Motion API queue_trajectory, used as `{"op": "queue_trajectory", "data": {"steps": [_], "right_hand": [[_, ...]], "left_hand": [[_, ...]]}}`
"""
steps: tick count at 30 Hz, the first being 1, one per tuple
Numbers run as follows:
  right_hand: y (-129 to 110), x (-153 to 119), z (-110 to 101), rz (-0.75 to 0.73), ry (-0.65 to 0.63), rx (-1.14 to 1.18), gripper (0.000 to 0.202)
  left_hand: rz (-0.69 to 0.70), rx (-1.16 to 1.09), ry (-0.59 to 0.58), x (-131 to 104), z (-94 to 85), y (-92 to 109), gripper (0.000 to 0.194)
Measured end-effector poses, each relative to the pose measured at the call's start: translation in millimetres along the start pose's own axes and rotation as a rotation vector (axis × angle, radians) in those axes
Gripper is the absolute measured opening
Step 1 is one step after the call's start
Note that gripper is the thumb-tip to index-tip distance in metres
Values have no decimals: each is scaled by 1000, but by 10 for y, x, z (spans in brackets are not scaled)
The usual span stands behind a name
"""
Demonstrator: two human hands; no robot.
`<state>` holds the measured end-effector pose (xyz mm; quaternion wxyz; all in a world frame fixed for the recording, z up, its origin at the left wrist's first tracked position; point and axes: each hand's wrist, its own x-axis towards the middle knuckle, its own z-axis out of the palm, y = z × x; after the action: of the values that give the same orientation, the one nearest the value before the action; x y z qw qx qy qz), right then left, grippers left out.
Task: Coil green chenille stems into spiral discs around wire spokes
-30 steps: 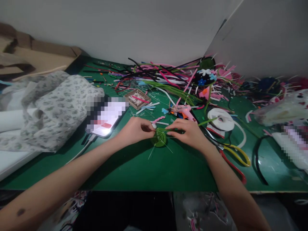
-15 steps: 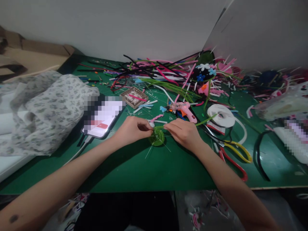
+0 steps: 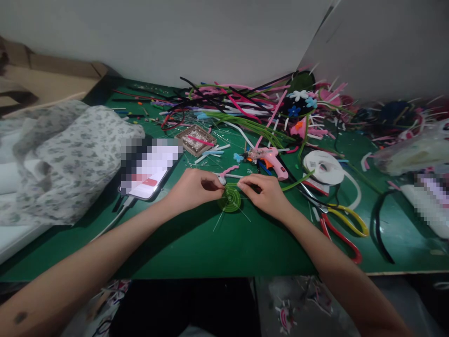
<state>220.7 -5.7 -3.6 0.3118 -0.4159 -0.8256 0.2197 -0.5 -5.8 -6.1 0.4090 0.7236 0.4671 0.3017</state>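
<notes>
A flat green spiral coil of pipe cleaner (image 3: 230, 201) lies between my hands, with thin pale strands sticking out from it. My left hand (image 3: 192, 189) pinches the coil's upper left edge between thumb and fingertips. In my right hand (image 3: 265, 193), thumb and forefinger are closed on the green pipe cleaner at the coil's upper right. Its loose tail (image 3: 298, 182) runs out to the right beyond that hand. Just above the coil are a small wavy pink piece (image 3: 230, 170) and a whitish stick, partly behind my fingers.
A pink glue gun (image 3: 277, 164) lies behind my right hand. Right of it are a white roll (image 3: 324, 167) and tools with yellow (image 3: 351, 220) and red handles. A phone (image 3: 157, 171) on a cable and floral cloth (image 3: 84, 154) lie left. Pipe cleaners (image 3: 242, 103) heap at the back.
My right hand's fingers have opened out a little from a flatter grip and pinch closer to the coil. My left hand stays at the coil's edge.
</notes>
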Motion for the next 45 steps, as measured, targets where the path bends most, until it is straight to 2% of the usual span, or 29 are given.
{"op": "queue_trajectory", "data": {"steps": [7, 15, 19, 23, 29, 36, 41, 45], "right_hand": [[46, -12, -64, 82, -78, -54, 16], [19, -5, -89, 93, -138, -92, 14], [23, -8, -141, 99, -83, -85, 14], [8, 8, -77, 70, -30, -34, 14], [13, 13, -57, 88, -106, -48, 13], [16, 15, -59, 131, -46, 6, 14], [11, 17, -67, 170, -108, 24, 14], [2, 16, -85, 215, -99, 83, 15]], "left_hand": [[-4, -3, 8, -2, 3, 5, 7], [-5, 6, 0, -3, 1, 6, 8], [-13, -1, -2, -6, 2, 7, 8], [-16, -3, -9, -7, 3, 10, 8], [-17, 5, -11, -4, 2, 20, 9], [-13, 11, -5, -9, 4, 14, 8], [-18, 9, -8, -17, 0, 30, 8], [-7, 15, -7, -12, 2, 32, 8]]}}
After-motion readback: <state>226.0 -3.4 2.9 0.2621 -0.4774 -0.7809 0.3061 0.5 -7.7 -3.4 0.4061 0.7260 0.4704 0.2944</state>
